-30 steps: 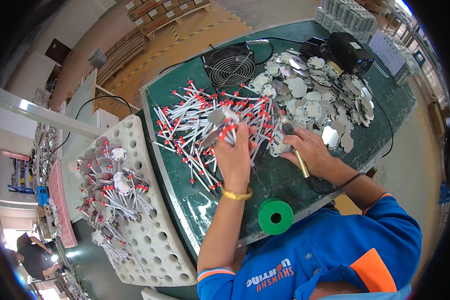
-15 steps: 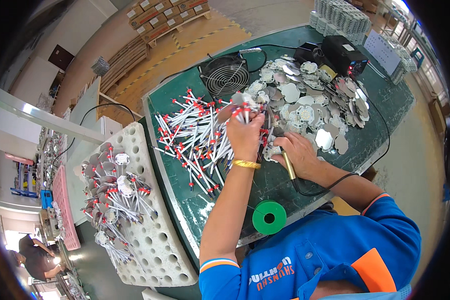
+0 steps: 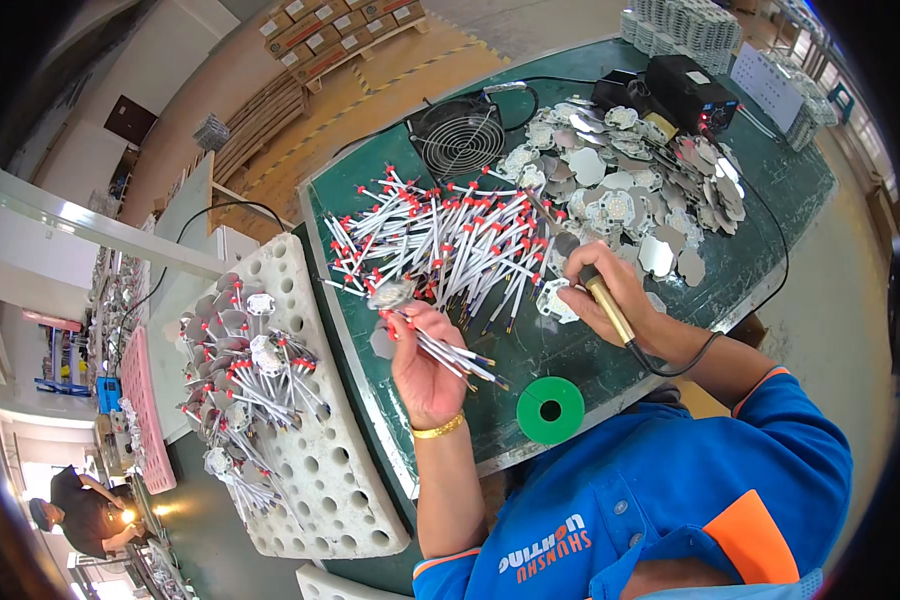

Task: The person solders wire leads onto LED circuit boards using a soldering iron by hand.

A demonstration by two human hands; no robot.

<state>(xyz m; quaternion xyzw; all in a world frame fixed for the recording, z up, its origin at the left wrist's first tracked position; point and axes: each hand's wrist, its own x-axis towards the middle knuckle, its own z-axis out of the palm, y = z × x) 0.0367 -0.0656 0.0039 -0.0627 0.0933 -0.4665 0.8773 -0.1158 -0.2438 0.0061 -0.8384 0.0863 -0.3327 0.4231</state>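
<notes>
My left hand is closed round a bunch of white wires with red collars; metallic circuit boards sit at their upper end. It hovers over the left part of the green table. My right hand grips a soldering iron with a gold-coloured handle and black cable. The iron points up and left, and its tip is hard to make out. Below the right hand lies a white-faced board. Many loose wires with red collars lie heaped beyond the hands, beside a pile of boards.
A green spool stands near the table's front edge. At the back are a fan and a black soldering station. To the left, a perforated white foam board carries wired boards. Another person works far left.
My left hand has moved left and nearer me, away from the wire heap, carrying the bunch with its wire ends now pointing right. My right hand has lifted slightly with the iron.
</notes>
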